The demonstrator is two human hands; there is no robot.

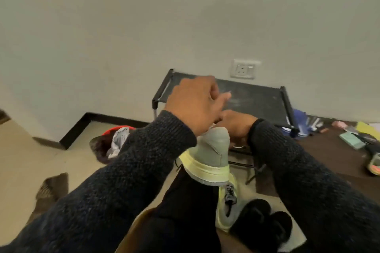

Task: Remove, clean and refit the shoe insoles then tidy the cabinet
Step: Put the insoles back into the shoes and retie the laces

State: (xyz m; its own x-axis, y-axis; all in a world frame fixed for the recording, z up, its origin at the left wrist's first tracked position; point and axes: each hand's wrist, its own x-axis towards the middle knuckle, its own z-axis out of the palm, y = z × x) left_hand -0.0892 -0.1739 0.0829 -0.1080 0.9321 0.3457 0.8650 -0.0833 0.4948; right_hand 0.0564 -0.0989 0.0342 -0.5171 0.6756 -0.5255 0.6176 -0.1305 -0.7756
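The left hand's [195, 102] fingers curl over the mouth of the grey sneaker [211, 150], with the forefinger stretched out toward the rack; whether they pinch an insole I cannot tell, since the shoe's opening faces away. The right hand [236, 127] is tucked behind the heel collar, fingers bent around the shoe's far side, seemingly holding it steady. The sneaker is held in the air, heel toward the person, yellow sole down, above the lap. As I see it, the risk is a tug on a stuck insole yanking the shoe out of that hidden right grip, or creasing the insole as it drags past the collar. Its mate [227, 205] lies on the floor just beside a pair of black shoes [265, 220]. The black shoe rack [257, 98] against the wall has a bare top shelf. To the left, a red-rimmed basket [115, 129] holds crumpled pale plastic and dark cloth.
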